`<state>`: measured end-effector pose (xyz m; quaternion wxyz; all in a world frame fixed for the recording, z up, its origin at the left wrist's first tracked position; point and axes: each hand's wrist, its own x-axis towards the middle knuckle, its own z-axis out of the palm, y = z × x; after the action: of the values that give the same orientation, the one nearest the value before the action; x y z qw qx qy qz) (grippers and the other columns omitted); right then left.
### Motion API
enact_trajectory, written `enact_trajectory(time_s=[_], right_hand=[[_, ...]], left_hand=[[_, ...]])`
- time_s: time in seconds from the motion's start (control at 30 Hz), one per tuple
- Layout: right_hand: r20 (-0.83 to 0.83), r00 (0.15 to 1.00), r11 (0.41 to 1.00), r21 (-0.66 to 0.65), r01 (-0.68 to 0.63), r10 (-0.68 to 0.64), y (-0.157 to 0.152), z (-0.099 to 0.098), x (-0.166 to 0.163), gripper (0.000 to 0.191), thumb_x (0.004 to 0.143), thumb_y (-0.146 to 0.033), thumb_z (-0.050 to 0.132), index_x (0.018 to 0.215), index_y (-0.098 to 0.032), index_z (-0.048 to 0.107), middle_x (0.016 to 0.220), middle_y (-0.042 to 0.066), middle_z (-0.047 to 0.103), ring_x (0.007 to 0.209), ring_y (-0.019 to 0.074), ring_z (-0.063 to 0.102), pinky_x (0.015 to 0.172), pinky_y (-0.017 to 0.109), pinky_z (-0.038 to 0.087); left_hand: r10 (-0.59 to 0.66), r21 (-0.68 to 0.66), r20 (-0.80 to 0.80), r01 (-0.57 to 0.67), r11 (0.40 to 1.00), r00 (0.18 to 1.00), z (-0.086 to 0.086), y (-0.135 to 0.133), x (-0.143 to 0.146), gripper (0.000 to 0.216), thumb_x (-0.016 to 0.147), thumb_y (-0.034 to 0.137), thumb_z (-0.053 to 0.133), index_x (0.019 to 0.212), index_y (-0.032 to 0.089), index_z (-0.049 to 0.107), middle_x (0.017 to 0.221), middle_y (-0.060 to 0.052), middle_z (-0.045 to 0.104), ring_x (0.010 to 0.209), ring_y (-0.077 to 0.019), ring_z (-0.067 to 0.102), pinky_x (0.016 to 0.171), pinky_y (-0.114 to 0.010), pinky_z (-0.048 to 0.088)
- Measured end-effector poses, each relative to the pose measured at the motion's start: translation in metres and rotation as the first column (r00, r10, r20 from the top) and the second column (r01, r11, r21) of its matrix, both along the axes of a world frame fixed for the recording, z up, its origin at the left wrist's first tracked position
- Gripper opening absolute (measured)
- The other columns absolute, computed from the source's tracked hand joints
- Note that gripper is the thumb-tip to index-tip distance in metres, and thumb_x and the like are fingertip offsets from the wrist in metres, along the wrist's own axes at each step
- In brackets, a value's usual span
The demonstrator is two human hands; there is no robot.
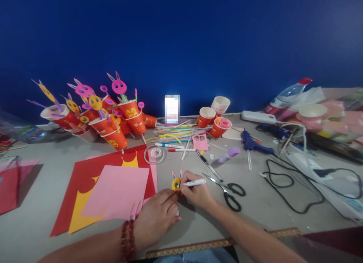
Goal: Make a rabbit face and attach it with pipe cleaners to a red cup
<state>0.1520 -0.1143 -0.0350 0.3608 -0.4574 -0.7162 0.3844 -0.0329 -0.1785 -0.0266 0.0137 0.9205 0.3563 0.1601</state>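
Note:
My right hand (pixel 195 193) is closed on a white marker pen (pixel 195 183), its tip on a small yellow paper rabbit face (pixel 176 183) with pink and blue ears that lies on the grey table (pixel 255 202). My left hand (pixel 157 219), with a red bead bracelet on the wrist, rests palm down just below the rabbit face, fingers curled and pressing its lower edge. Sheets of pink (pixel 117 191), yellow and red paper (pixel 85 172) lie to the left of both hands.
Black scissors (pixel 229 193) lie right of my right hand. Further back are a tape roll (pixel 155 154), markers, a purple glue stick (pixel 229 154), a blue glue gun (pixel 252 143), black cables, a phone (pixel 172 109) and several orange cups (pixel 113 123) with paper rabbits.

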Motion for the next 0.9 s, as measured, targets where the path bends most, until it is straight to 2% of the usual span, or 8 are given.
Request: enact_trajectory(time_s=[0.6, 0.9], right_hand=[[-0.028, 0.999, 1.0, -0.016, 0.015, -0.016, -0.0005, -0.0009, 0.0012, 0.01, 0.072, -0.019, 0.051, 0.063, -0.022, 0.048, 0.055, -0.006, 0.049, 0.049, 0.0111, 0.044, 0.049, 0.021, 0.033], [-0.029, 1.0, 1.0, -0.025, 0.01, -0.01, -0.0012, -0.0002, 0.0013, 0.01, 0.072, -0.018, 0.053, 0.063, -0.022, 0.049, 0.056, -0.005, 0.052, 0.05, 0.0113, 0.045, 0.05, 0.021, 0.035]], left_hand=[[0.012, -0.013, 0.013, -0.012, 1.0, 1.0, -0.0005, 0.0, 0.0, 0.022, 0.093, 0.036, 0.062, 0.096, 0.014, 0.065, 0.121, -0.01, 0.07, 0.116, -0.0244, 0.062, 0.1, -0.039, 0.052], [0.009, -0.016, 0.005, -0.009, 1.0, 1.0, 0.0004, -0.0007, 0.0001, 0.022, 0.093, 0.036, 0.062, 0.094, 0.014, 0.065, 0.119, -0.01, 0.071, 0.116, -0.0241, 0.061, 0.1, -0.038, 0.052]])
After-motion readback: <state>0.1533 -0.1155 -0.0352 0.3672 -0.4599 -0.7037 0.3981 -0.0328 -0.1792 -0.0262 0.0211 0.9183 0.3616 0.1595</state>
